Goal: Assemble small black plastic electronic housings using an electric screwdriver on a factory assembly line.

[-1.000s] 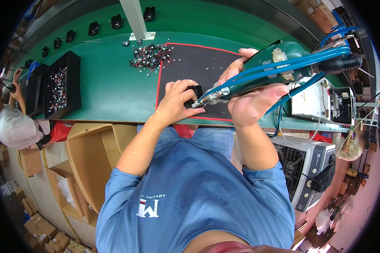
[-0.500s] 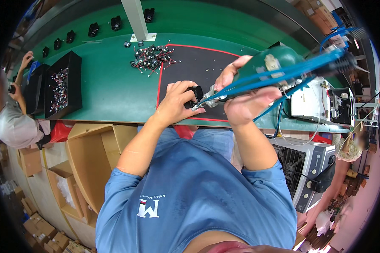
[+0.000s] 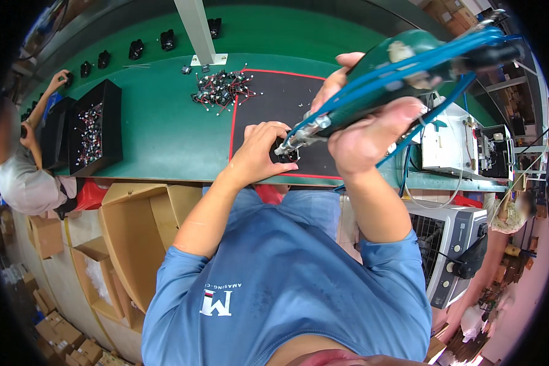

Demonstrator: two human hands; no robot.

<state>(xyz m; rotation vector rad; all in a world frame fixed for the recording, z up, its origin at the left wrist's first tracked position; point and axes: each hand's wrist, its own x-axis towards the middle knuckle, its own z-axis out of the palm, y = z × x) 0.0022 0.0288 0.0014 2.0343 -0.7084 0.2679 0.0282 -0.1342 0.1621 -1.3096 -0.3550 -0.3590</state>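
Note:
My right hand [image 3: 363, 137] grips a green power screwdriver [image 3: 372, 79] with blue hoses running along it. Its metal tip [image 3: 291, 143] points down and left to a small black part [image 3: 285, 154] on the dark mat [image 3: 268, 97]. Around that part, the fingers and thumb of my left hand [image 3: 256, 149] are closed, holding it near the mat's front edge. The tip meets or nearly meets the part; my fingers partly hide the spot. Beyond my left hand lies a heap of small connectors with red and black wires [image 3: 222, 90].
A black bin [image 3: 113, 122] of wired parts stands at left, near a co-worker's arm [image 3: 39, 113]. Several black parts [image 3: 167, 40] line the back, beside a metal post [image 3: 196, 30]. At right is a white machine [image 3: 442, 146]. Cardboard boxes [image 3: 134, 244] sit below the bench.
The screwdriver's rear has swung up and away, so it stands steeper, and its tip has shifted over the black part. My right hand has moved slightly right. My left hand still holds the part.

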